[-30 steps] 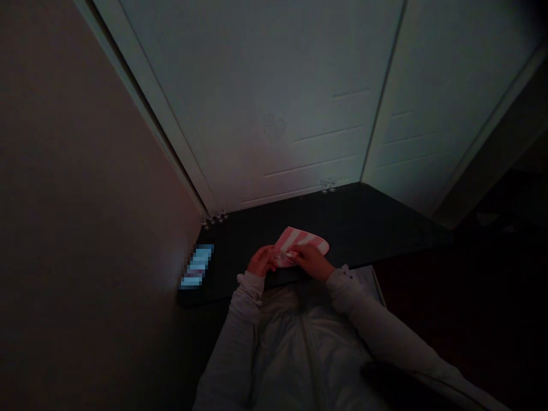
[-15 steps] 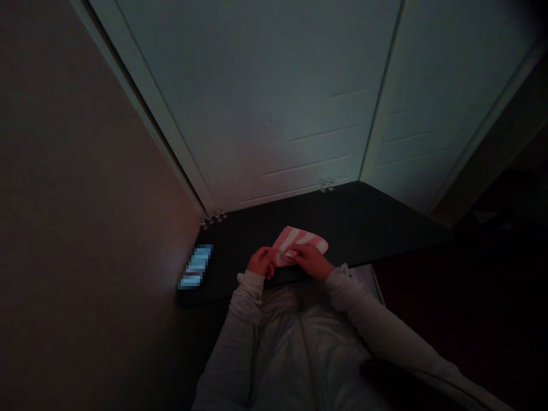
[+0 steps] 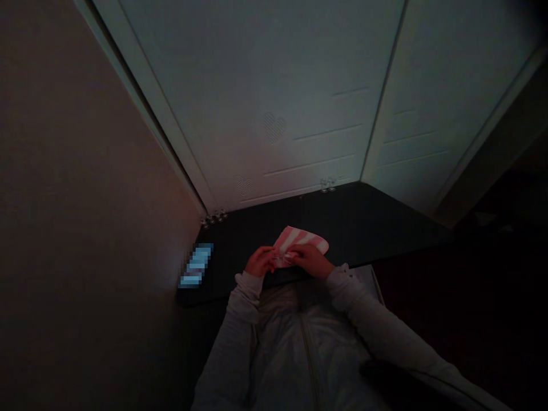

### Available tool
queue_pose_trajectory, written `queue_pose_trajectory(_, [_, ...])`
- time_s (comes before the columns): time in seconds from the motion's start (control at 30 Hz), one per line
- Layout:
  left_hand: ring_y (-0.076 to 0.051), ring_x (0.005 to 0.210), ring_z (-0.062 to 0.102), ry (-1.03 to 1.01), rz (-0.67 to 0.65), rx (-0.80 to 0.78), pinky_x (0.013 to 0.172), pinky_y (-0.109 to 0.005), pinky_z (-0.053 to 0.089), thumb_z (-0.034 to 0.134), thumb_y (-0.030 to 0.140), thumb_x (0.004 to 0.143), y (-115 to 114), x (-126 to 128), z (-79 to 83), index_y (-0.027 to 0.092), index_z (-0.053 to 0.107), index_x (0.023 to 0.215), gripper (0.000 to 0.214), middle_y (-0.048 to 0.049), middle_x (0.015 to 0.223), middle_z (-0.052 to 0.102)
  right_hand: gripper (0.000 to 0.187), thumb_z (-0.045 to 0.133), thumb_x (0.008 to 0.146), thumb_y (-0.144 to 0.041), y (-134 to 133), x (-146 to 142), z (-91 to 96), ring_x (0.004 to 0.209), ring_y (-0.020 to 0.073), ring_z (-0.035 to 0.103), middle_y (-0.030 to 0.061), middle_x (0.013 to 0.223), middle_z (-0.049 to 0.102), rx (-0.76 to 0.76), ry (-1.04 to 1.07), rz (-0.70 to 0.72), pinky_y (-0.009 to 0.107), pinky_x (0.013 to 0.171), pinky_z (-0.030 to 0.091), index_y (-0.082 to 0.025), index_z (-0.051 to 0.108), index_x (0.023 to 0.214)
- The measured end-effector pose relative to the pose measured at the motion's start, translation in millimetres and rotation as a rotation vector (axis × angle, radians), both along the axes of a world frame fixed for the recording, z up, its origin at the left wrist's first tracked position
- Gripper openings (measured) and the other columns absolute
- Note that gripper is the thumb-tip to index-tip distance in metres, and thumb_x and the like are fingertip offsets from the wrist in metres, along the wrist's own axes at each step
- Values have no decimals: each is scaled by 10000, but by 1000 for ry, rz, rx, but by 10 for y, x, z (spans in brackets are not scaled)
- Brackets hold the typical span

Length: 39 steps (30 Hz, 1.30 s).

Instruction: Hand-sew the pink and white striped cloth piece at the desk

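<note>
A pink-and-white striped flat piece point(image 3: 295, 234), with a pointed left corner and a rounded right end, lies at the front of the dark tabletop. Whether it is cloth or paper I cannot tell. My left hand point(image 3: 260, 261) has its fingers bent and pinched at the piece's left edge. Lying over its lower right part, my right hand point(image 3: 313, 260) pinches it near the middle with thumb and fingers. Between the two sets of fingertips the material looks crumpled and pale. The dim light hides finer detail.
On the black tabletop point(image 3: 342, 217), a lit phone-like screen point(image 3: 197, 265), blurred out, stands at the left by the wall. Small shiny objects point(image 3: 214, 218) sit at the back left corner, and more point(image 3: 327, 184) along the white panel point(image 3: 274, 68) behind.
My left hand's fingers have shifted slightly at the piece's edge. My right hand and the striped piece have hardly moved. The view has tilted a little.
</note>
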<state>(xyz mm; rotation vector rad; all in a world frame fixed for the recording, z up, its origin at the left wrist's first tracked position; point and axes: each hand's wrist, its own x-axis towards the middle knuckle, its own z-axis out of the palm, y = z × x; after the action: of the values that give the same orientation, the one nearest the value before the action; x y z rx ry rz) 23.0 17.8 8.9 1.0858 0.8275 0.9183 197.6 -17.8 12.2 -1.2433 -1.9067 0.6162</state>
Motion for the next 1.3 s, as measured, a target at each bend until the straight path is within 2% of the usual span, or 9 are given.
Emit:
queue_pose_trajectory(0.13, [-90, 447, 531, 2, 114, 0, 364, -191, 379, 591, 331, 601, 21, 27, -21, 159, 468, 882, 352, 7, 624, 542, 194, 468, 722, -255, 17, 9, -16, 661, 130, 517, 25, 722, 609, -3, 20, -5, 227, 603, 363, -145, 601, 811])
queue_pose_trajectory(0.27, [-81, 386, 511, 78, 203, -13, 310, -178, 353, 560, 404, 620, 22, 74, -12, 148, 451, 812, 338, 13, 598, 531, 182, 478, 718, -252, 24, 14, -21, 651, 128, 511, 23, 705, 601, 22, 12, -29, 229, 604, 358, -143, 602, 796])
queue_pose_trajectory(0.4, [-74, 274, 439, 223, 147, 2, 241, -169, 289, 511, 510, 616, 5, 108, 15, 144, 446, 695, 381, 39, 441, 487, 181, 481, 719, -258, 28, 17, -32, 652, 126, 511, 20, 700, 597, 27, 52, -28, 227, 599, 359, -142, 599, 794])
queue_pose_trajectory(0.53, [-78, 245, 419, 253, 67, -9, 223, -172, 274, 534, 542, 568, 13, 85, 14, 145, 449, 668, 418, 41, 402, 486, 168, 487, 712, -238, 28, 25, -37, 689, 133, 523, 25, 743, 607, 14, 93, -27, 234, 628, 368, -145, 599, 797])
queue_pose_trajectory(0.73, [-87, 300, 464, 141, 20, 1, 267, -187, 316, 628, 462, 501, 35, 30, -1, 122, 484, 781, 463, 21, 471, 544, 183, 500, 703, -250, 32, 22, -38, 725, 140, 531, 35, 793, 608, -7, 152, -2, 245, 663, 382, -145, 584, 826])
queue_pose_trajectory(0.97, [-87, 387, 501, -7, 5, -32, 348, -203, 355, 662, 318, 517, 8, -21, 4, 107, 539, 837, 402, -19, 578, 599, 188, 506, 695, -303, 60, -9, -72, 662, 127, 515, 24, 732, 585, -54, 194, -59, 227, 584, 382, -139, 548, 776])
queue_pose_trajectory(1.3, [-128, 539, 566, -96, 62, -92, 457, -233, 428, 676, 195, 504, 33, -37, -45, 104, 559, 851, 377, -70, 768, 624, 191, 447, 738, -282, 44, -14, -56, 613, 121, 493, 18, 658, 585, 12, -39, -32, 218, 568, 335, -149, 581, 708])
